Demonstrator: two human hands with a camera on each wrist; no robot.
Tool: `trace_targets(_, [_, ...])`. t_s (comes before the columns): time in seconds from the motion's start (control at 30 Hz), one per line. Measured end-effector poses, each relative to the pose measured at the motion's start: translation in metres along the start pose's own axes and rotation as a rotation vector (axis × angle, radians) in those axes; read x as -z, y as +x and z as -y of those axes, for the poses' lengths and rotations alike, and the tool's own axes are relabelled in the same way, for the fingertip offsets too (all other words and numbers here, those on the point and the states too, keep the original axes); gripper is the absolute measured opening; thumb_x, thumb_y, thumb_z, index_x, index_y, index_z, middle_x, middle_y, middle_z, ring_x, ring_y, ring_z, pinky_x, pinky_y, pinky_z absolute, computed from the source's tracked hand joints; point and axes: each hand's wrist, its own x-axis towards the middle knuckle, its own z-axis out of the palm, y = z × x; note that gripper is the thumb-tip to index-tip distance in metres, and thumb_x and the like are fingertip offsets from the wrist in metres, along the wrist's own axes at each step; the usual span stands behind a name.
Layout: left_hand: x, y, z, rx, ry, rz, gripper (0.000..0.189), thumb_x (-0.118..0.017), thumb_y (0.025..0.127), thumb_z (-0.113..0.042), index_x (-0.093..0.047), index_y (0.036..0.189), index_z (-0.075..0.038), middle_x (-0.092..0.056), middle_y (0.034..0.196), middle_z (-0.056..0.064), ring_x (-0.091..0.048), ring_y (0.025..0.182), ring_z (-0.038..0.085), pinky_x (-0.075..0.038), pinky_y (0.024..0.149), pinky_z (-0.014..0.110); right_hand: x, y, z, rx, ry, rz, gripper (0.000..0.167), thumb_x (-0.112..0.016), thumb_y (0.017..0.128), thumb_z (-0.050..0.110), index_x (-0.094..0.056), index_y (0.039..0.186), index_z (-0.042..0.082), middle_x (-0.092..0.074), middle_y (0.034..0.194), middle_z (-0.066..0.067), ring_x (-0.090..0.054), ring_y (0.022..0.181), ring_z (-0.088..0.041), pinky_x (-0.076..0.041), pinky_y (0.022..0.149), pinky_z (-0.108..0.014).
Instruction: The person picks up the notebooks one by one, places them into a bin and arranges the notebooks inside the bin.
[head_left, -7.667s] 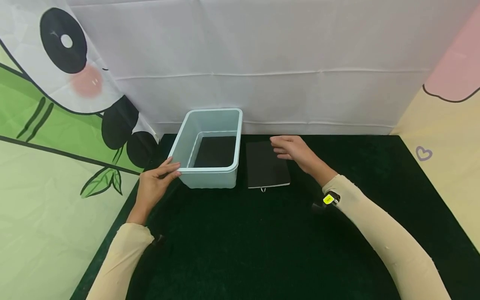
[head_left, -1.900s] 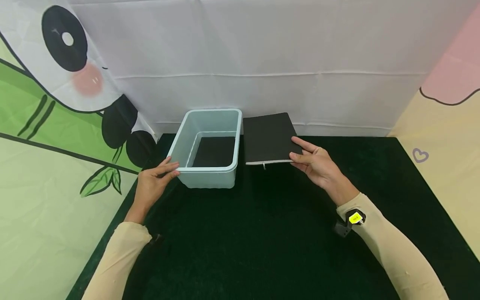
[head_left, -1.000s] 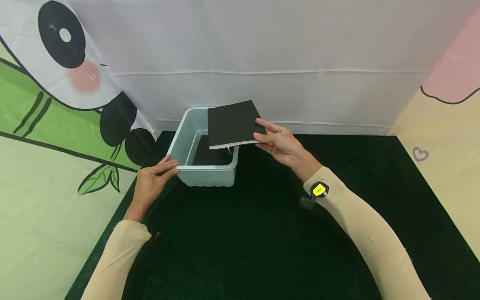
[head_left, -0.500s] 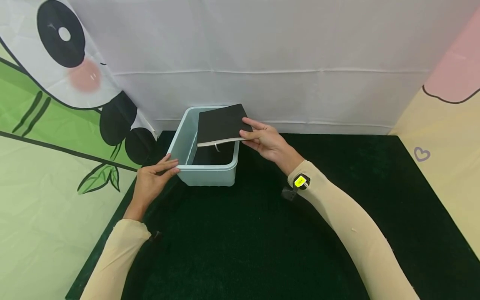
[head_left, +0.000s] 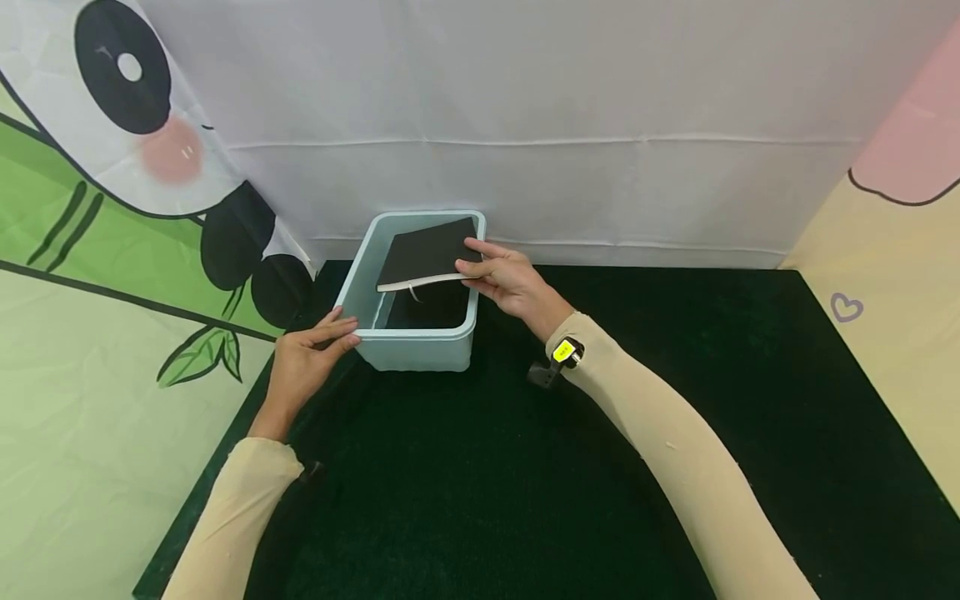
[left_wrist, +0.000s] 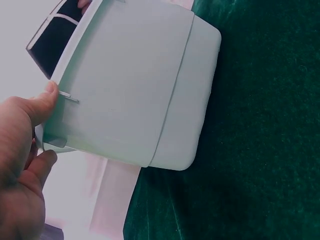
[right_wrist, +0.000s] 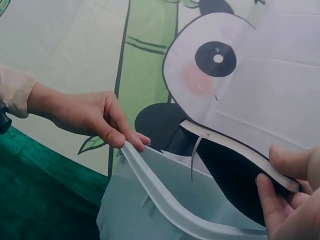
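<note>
A black notebook (head_left: 427, 252) with white page edges and a pale ribbon is tilted over the opening of a light blue plastic bin (head_left: 420, 354). Its right edge is pinched between the thumb and fingers of my right hand (head_left: 513, 283). In the right wrist view the notebook's dark underside (right_wrist: 232, 172) faces the camera above the bin's rim. My left hand (head_left: 303, 367) pinches the bin's near left corner, thumb on the outside, as the left wrist view shows at the rim (left_wrist: 75, 50). Another flat black item (head_left: 427, 308) lies on the bin's floor, partly hidden under the raised notebook.
Dark green cloth (head_left: 480, 467) covers the table. A white fabric backdrop (head_left: 562, 108) rises right behind the bin, with a printed panda panel (head_left: 142, 167) on the left and a yellow-and-pink panel (head_left: 900, 275) on the right.
My right hand has lifted the notebook from the cloth right of the bin, carried it left over the opening and lowered it slightly. My left hand has stayed on the bin's corner.
</note>
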Motion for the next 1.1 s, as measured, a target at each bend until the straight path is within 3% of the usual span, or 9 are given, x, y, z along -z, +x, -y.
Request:
trace_targets(0.13, [0.000,0.001,0.000,-0.007,0.005,-0.005,0.025,-0.079,0.091,-0.011,-0.078,0.116,-0.007,-0.072,0.125,0.012,-0.054,0.137,0.022,-0.041,0.099,0.009,-0.006,0.006,-0.005,0.004,-0.033,-0.009,0.054,-0.071,0.090,-0.010,-0.065,0.138,0.013,-0.071,0.113,-0.011,-0.072,0.102,-0.018,-0.055,0.097,-0.035])
trace_targets(0.37, [-0.001,0.001,0.003,-0.011,0.008,-0.015,0.024,-0.079,0.090,-0.008,-0.078,0.115,-0.007,-0.072,0.124,0.013,-0.054,0.137,0.024,-0.040,0.099,0.008,-0.014,0.013,-0.011,-0.004,-0.103,-0.021,0.054,-0.075,0.088,-0.008,-0.066,0.137,0.013,-0.069,0.129,-0.016,-0.072,0.107,-0.020,-0.056,0.094,-0.033])
trace_targets(0.6, [-0.002,0.000,0.002,-0.029,0.001,-0.021,0.025,-0.079,0.090,-0.006,-0.078,0.114,-0.004,-0.072,0.124,0.014,-0.055,0.136,0.026,-0.039,0.099,0.008,-0.022,0.016,-0.015,-0.032,-0.137,-0.047,0.056,-0.077,0.086,-0.009,-0.067,0.137,0.014,-0.073,0.121,-0.013,-0.074,0.105,-0.019,-0.057,0.091,-0.032])
trace_targets(0.77, [-0.002,-0.001,-0.014,-0.016,0.006,-0.024,0.024,-0.077,0.090,-0.003,-0.077,0.114,0.001,-0.072,0.123,0.017,-0.055,0.136,0.029,-0.039,0.098,0.006,-0.027,0.017,-0.016,-0.035,-0.173,-0.036,0.058,-0.076,0.087,-0.009,-0.064,0.140,0.012,-0.067,0.133,-0.018,-0.073,0.107,-0.020,-0.057,0.092,-0.033])
trace_targets(0.9, [0.000,-0.005,-0.032,-0.030,0.008,-0.020,0.023,-0.077,0.090,-0.001,-0.076,0.113,0.004,-0.071,0.121,0.022,-0.055,0.134,0.034,-0.040,0.097,0.006,-0.029,0.018,-0.014,-0.049,-0.179,-0.048,0.059,-0.075,0.087,-0.010,-0.063,0.141,0.011,-0.068,0.132,-0.018,-0.073,0.107,-0.020,-0.057,0.092,-0.033])
trace_targets(1.1, [0.001,-0.007,-0.036,-0.048,0.014,-0.013,0.024,-0.076,0.091,-0.001,-0.075,0.114,0.004,-0.069,0.122,0.024,-0.055,0.134,0.034,-0.041,0.096,0.007,-0.032,0.021,-0.013,-0.079,-0.207,-0.065,0.059,-0.075,0.087,-0.010,-0.062,0.141,0.009,-0.072,0.124,-0.015,-0.073,0.107,-0.020,-0.057,0.092,-0.034])
